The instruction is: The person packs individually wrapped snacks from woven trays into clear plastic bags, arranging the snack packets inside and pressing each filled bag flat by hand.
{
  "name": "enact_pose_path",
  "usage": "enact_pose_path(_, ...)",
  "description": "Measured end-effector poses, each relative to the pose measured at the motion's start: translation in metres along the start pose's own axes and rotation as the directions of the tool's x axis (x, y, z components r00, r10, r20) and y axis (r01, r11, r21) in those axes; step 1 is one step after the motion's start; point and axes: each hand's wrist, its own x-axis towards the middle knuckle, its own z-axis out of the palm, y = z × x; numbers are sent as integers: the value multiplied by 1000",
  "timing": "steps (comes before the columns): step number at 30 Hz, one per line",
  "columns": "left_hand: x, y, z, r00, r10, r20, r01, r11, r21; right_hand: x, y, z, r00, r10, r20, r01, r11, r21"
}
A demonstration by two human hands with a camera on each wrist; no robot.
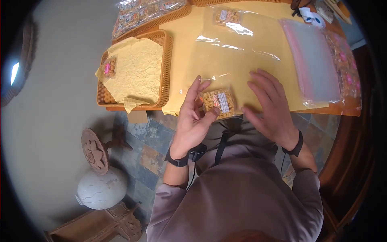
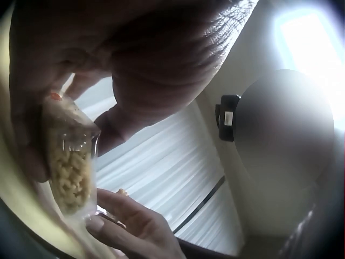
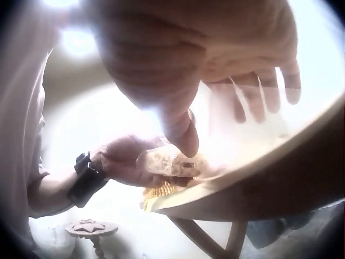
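A clear packet of golden, knobbly snack pieces (image 1: 215, 103), with a white printed label, is held near the table's front edge. My left hand (image 1: 192, 123) grips it from the left, thumb across its front. In the left wrist view, the packet (image 2: 73, 181) appears side-on between left fingers and thumb. To its right, my right hand (image 1: 272, 111) has its fingers spread and fairly straight. The right wrist view shows the right hand (image 3: 215, 59) extended above the packet (image 3: 175, 162), with nothing in its grasp.
At left, a wicker basket (image 1: 166, 66) lined with crumpled paper holds one packet (image 1: 109, 67). Another packet (image 1: 228, 17) lies at the back on clear film. Flat clear bags (image 1: 312, 60) are stacked at right, beside several packets (image 1: 342, 60). More fill a far basket (image 1: 151, 26).
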Motion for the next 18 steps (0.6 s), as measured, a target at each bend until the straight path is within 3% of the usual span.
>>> enact_pose_path(2,5,0,5,999,17,-33,-15,999,50,-1,6,7,996,59,-73,-61,998,-24)
enact_pose_path(4,10,-10,6,979,199,-54,-172,933,317,0,13,13,990,62,-130,-65,998,-21)
enact_pose_path(9,17,-10,19,973,202,-110,-155,929,335,-1,25,23,965,73,-252,-63,997,49)
enact_pose_path(11,16,-12,21,971,193,-144,-131,926,354,-1,30,29,929,131,-347,-67,980,190)
enact_pose_path(13,17,-16,28,973,95,-210,-63,986,156,-1,33,32,909,175,-378,-78,963,258)
enact_pose_path(14,19,-17,35,973,95,-213,-60,984,165,-1,34,33,890,215,-403,-85,944,317)
enact_pose_path(16,23,-18,52,981,106,-164,-118,991,-62,-1,34,33,876,227,-425,-71,933,352)
enact_pose_path(18,29,-19,63,984,110,-137,-118,991,-55,-2,35,30,859,243,-451,-60,922,383)
